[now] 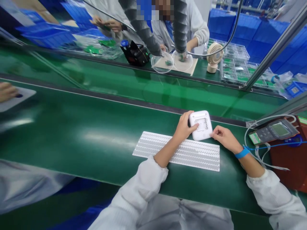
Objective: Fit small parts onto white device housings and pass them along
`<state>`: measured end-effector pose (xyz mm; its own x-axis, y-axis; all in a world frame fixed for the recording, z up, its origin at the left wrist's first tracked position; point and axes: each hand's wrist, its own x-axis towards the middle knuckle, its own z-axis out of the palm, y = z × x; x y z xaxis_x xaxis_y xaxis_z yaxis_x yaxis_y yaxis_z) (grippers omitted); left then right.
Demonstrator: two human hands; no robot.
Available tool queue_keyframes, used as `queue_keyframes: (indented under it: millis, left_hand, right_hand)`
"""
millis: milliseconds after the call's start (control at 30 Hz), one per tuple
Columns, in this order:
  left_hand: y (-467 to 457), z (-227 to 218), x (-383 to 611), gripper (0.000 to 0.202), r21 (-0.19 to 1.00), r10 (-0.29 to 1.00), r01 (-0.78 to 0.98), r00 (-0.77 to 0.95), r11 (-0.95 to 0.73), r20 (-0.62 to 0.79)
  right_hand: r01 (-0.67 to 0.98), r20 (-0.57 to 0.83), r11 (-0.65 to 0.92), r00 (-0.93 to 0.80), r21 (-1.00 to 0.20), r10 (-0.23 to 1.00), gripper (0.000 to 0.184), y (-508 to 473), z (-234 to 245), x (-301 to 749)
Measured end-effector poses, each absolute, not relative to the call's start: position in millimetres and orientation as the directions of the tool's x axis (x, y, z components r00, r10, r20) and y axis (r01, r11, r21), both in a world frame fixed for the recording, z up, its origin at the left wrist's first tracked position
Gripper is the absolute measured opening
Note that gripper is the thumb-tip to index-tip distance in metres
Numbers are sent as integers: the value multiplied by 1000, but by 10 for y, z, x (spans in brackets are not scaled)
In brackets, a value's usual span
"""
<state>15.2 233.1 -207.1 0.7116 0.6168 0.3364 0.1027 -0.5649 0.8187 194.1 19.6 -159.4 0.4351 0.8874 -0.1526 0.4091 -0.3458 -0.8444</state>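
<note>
A white square plastic device (203, 133) with rounded corners lies near the belt's far side, its recessed middle facing up. My left hand (184, 128) grips it by the left edge, thumb on top. At its lower right corner, my right hand (223, 135) is closed in a pinch; whatever is between the fingertips is too small to make out. A blue band (242, 153) circles my right wrist. Under my left forearm lies a white sheet (148, 144) with rows of grey wavy-edged strips.
A grey handheld meter (275, 131) with white tubing rests on a brown box (285, 163) at right. Behind the green belt (72, 127), co-workers handle green boards beside a small fan (214, 57). At far left, another person's hand (8, 92) touches a white plate.
</note>
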Motion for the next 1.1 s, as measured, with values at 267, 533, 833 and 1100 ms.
queue_keyframes:
  millis: [267,533,833,1100]
  left_hand:
    - [2305,-2063,177,69,847,621,81,717,-525,316]
    - [2277,-2028,207,69,870,647,85,705,-486,293]
    - [2268,-2079,260,71,873,635,41,703,-486,320]
    - [2240,-2038,261,70,880,634,56,714,-472,295]
  right_hand:
    - [512,-92,-313,412,-800,907,33,244,-1753,1958]
    - [501,66,-204,470,-841,880,38,113,-1754,1847]
    - [760,262,-64,301,-647,917,32,-295,-1924,1109]
    - [855,285,-82,259,-513,923,32,-329,-2023,961]
